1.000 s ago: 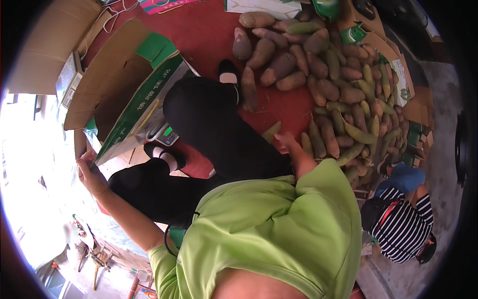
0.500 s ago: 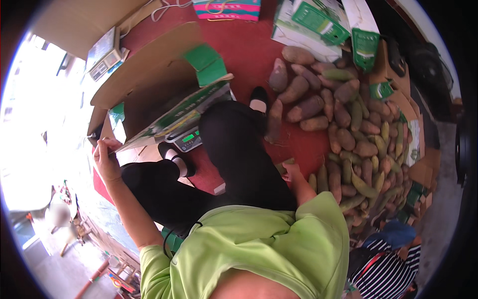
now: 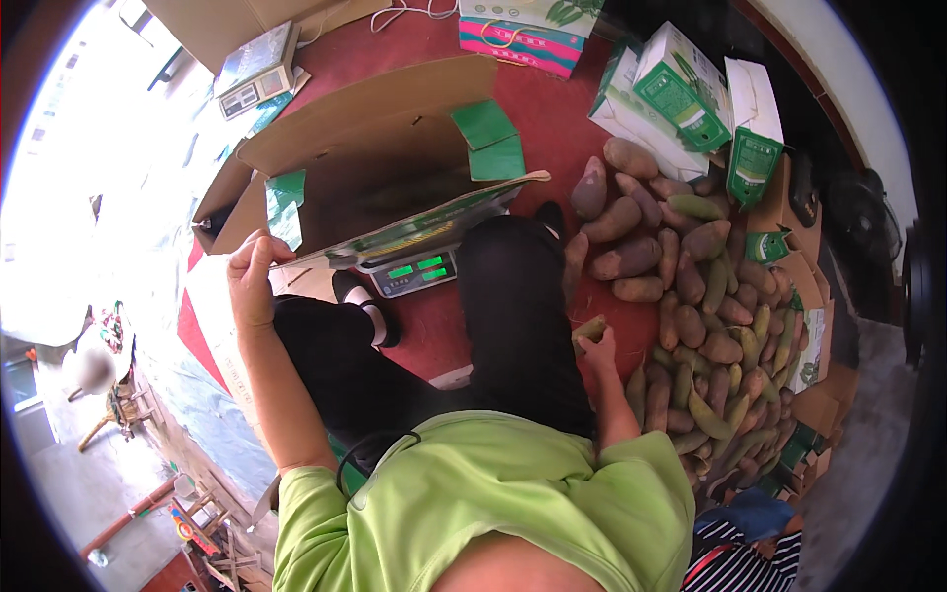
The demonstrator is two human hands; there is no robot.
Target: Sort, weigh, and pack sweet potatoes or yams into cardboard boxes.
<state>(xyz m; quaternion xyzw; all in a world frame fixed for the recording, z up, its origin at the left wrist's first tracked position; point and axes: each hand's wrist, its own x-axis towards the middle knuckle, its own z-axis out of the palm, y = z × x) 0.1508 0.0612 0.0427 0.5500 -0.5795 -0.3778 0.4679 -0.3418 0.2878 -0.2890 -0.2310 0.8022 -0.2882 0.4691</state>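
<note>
I hold the left grip (image 3: 254, 276) pinched on the near corner of the open carton (image 3: 370, 133), which extends ahead and to that grip's right; the scale (image 3: 419, 276) shows right of the same grip, at the carton's near wall. I have the right grip (image 3: 599, 350) curled around a green root vegetable (image 3: 589, 328), its end projecting ahead, with the vegetable pile (image 3: 725, 335) to this grip's right.

Box (image 3: 380, 192) left of vegetables (image 3: 721, 346), cartons (image 3: 681, 84) behind
</note>
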